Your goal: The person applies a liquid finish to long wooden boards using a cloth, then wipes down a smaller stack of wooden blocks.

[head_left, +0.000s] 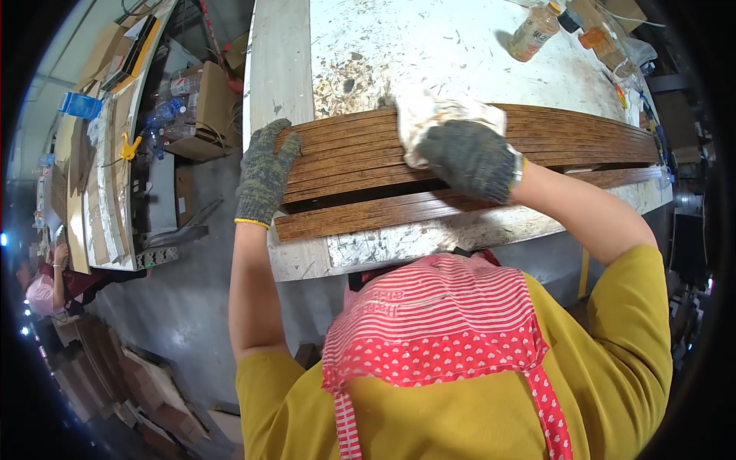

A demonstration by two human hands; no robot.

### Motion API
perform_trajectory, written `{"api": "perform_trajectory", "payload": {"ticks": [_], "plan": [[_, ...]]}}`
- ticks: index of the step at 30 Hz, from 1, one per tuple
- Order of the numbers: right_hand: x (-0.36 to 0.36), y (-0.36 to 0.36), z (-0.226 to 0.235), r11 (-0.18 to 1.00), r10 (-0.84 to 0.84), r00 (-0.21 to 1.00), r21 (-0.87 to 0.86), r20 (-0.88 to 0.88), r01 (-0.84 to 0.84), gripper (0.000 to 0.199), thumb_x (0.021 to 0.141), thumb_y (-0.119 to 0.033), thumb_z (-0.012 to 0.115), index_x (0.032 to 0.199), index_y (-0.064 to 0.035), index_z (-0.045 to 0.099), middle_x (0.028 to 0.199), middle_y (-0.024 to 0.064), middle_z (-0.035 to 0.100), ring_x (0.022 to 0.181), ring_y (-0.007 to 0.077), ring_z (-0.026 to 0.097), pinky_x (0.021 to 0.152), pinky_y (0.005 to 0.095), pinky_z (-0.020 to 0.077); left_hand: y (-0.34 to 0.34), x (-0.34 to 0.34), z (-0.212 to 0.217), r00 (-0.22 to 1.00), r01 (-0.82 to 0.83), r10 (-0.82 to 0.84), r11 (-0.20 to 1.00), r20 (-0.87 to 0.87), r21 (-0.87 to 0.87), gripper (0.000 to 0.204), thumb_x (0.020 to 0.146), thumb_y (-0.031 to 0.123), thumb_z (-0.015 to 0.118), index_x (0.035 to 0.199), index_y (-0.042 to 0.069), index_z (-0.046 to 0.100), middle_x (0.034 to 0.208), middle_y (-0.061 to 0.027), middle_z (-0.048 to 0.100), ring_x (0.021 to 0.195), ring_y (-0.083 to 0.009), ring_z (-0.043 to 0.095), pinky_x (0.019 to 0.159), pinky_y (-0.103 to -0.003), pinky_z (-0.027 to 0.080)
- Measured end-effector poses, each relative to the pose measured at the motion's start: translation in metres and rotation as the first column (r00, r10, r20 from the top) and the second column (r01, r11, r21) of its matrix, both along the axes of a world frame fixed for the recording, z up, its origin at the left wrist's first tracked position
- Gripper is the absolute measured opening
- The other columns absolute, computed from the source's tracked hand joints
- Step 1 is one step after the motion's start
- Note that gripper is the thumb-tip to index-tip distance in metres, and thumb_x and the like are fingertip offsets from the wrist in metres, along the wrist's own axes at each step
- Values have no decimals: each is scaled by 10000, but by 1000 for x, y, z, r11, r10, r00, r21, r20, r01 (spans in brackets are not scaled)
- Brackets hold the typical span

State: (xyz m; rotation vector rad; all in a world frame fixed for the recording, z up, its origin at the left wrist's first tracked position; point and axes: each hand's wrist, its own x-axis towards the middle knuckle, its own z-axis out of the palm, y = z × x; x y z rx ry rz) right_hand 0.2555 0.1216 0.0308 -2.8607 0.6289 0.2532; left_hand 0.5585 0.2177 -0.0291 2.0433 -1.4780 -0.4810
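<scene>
Several long brown wooden slats (345,161) lie side by side in a stack across a white, scuffed workbench (429,46). My left hand (264,172), in a grey knit glove, grips the stack's left end. My right hand (468,157), also gloved in grey, presses a white cloth (429,115) flat onto the top of the slats near the middle. One more slat (383,215) lies apart at the bench's near edge. I wear a yellow shirt and a red patterned apron.
A plastic bottle (533,32) and small items stand at the bench's far right. To the left is another bench with boards (100,207), cardboard boxes (203,107) and bottles. Another person (46,284) sits at far left. Cardboard pieces lie on the grey floor (153,391).
</scene>
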Motion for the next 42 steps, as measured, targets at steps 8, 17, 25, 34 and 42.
{"api": "perform_trajectory", "payload": {"ticks": [8, 17, 25, 34, 42], "plan": [[21, 2, -1, 983, 175, 899, -29, 401, -179, 170, 876, -95, 645, 1038, -65, 684, 964, 133, 705, 914, 294, 690, 855, 414, 553, -1, 0, -1, 1000, 15, -15, 999, 0, -50, 374, 981, 304, 637, 1273, 71, 626, 1269, -181, 619, 1183, -356, 594, 1030, -413, 467], [19, 6, -24, 977, -33, 829, 193, 559, -92, 79, 877, -122, 641, 911, -76, 696, 856, 146, 697, 872, 315, 688, 839, 408, 540, 1, 1, -5, 999, 23, -25, 997, -26, -73, 378, 970, 281, 652, 1280, 66, 625, 1262, -185, 625, 1189, -348, 594, 1035, -408, 462], [-30, -3, -19, 939, -344, 915, 76, 212, 336, 162, 879, -161, 649, 987, -69, 728, 886, 162, 699, 848, 351, 678, 802, 457, 532, 3, 2, -6, 998, 36, -44, 991, -55, -127, 352, 969, 261, 649, 1258, 61, 639, 1241, -178, 641, 1167, -346, 609, 1017, -405, 470], [-9, 12, -38, 972, -233, 889, 110, 395, 206, 186, 876, -162, 661, 1025, -56, 696, 947, 147, 707, 880, 312, 679, 819, 434, 542, 3, 0, -7, 999, 22, -27, 992, -34, -124, 340, 963, 251, 656, 1243, 57, 648, 1226, -173, 643, 1155, -333, 616, 1018, -410, 471], [10, 25, -14, 998, -64, 946, 3, 318, 67, 171, 842, -163, 645, 994, -92, 679, 880, 125, 683, 837, 289, 687, 768, 411, 550, 18, -6, -5, 999, 1, -5, 996, -46, -86, 347, 971, 239, 646, 1270, 66, 631, 1243, -151, 632, 1181, -316, 593, 1036, -403, 453]]}}
